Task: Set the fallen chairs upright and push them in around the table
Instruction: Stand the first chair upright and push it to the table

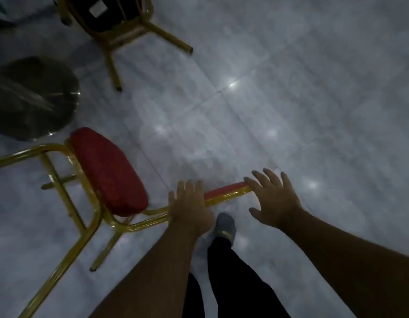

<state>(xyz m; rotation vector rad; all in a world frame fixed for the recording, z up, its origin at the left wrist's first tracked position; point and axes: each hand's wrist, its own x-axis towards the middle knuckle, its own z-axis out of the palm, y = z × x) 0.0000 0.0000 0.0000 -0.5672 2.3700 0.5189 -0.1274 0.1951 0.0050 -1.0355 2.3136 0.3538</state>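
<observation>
A fallen chair (107,171) with a red padded seat and gold metal frame lies on its side on the grey tiled floor at the lower left. Its red backrest edge (224,190) runs to the right between my hands. My left hand (189,207) rests on the gold frame of the backrest, fingers spread over it. My right hand (272,198) hovers open at the top end of the backrest, fingertips just touching it. A second fallen chair (121,24) with a gold frame shows its dark underside at the top left.
A round dark table base (31,97) stands at the left between the two chairs. My dark trouser leg and grey shoe (225,226) are just below the backrest. Grey tiled floor (290,99) stretches to the right and far side.
</observation>
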